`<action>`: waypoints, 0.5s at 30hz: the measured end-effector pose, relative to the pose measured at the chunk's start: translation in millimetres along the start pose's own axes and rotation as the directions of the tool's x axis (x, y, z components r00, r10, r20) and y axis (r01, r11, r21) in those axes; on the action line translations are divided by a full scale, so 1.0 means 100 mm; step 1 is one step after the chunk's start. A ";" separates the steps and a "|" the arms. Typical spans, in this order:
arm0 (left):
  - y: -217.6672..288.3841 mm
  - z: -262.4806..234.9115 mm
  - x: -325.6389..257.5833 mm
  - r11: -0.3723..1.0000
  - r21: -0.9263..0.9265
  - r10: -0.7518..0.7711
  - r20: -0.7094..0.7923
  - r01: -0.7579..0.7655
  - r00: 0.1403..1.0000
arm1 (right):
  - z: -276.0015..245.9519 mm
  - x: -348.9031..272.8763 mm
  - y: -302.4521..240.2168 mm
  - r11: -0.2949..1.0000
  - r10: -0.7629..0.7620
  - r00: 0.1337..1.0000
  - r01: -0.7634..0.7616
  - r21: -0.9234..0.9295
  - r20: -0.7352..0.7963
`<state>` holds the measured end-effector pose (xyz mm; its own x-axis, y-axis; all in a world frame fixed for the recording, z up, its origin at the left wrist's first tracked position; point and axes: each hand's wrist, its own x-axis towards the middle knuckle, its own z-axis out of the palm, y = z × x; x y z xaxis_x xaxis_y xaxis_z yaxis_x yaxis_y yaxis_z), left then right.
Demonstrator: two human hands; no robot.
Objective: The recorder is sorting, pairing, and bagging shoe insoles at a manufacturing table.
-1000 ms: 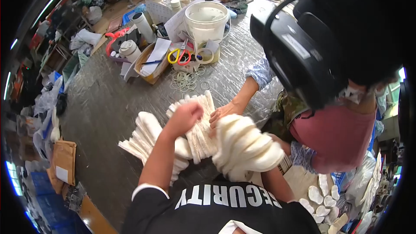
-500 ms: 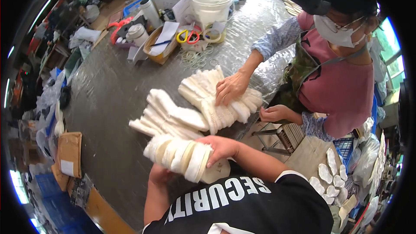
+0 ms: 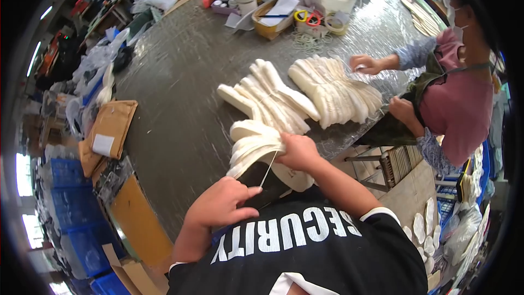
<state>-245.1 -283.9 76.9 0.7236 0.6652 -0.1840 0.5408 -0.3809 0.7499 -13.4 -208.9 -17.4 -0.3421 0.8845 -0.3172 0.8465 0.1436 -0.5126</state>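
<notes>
i see the right hand (image 3: pixel 299 152) gripping a cream pad bundle (image 3: pixel 255 145) at the worktop's (image 3: pixel 174 109) six o'clock; left hand (image 3: pixel 226 201), fingers curled, holds a thin band (image 3: pixel 267 172) taut. other bundles (image 3: pixel 335 92): twelve, two o'clock.

A workshop: fleecy insole bundles (image 3: pixel 337 94) and loose rubber bands (image 3: pixel 311 42) lie on the dark worktable (image 3: pixel 174 93); blue plastic crates (image 3: pixel 73 177) stand left of it, an aproned worker (image 3: pixel 461 95) right.
</notes>
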 end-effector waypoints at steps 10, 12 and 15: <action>-0.45 1.01 -0.33 0.954 -0.293 -0.149 -0.292 0.060 0.945 | 0.22 -0.17 -0.33 0.942 -0.325 0.943 0.329 -0.057 0.069; -0.36 0.69 -0.49 0.869 -0.452 -0.191 0.068 0.200 0.979 | 0.37 -0.19 -0.36 0.854 -0.452 0.887 0.460 -0.241 0.091; -0.31 0.50 -0.40 0.811 -0.511 -0.416 -0.162 0.284 0.895 | 0.65 -0.20 -0.32 0.701 -0.625 0.775 0.610 -0.371 0.093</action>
<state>-269.2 -330.6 29.6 0.3529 0.8579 -0.3734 0.4256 0.2082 0.8806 -60.0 -260.0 -46.4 -0.8322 0.5544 0.0007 0.5357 0.8045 -0.2565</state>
